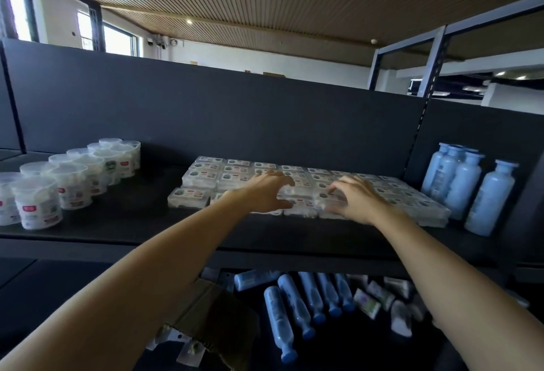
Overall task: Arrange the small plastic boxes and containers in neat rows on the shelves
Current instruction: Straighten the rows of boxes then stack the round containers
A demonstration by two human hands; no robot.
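Observation:
Flat clear plastic boxes [203, 178] with small labels lie in rows on the dark shelf [141, 223], some stacked two high. Both my arms reach over the shelf's front edge to the middle of these rows. My left hand [262, 194] curls its fingers over the top and its thumb along the front of a stack of clear boxes [303, 192]. My right hand [362, 200] grips the same stack from the right with bent fingers. Round clear tubs [73, 182] with white contents stand in two rows at the left.
Pale blue bottles [482, 197] stand upright at the shelf's right end by the upright post. On the lower shelf more blue bottles [294, 306] lie on their sides beside small packets [368, 303]. A brown cardboard box [212, 320] sits below my left forearm.

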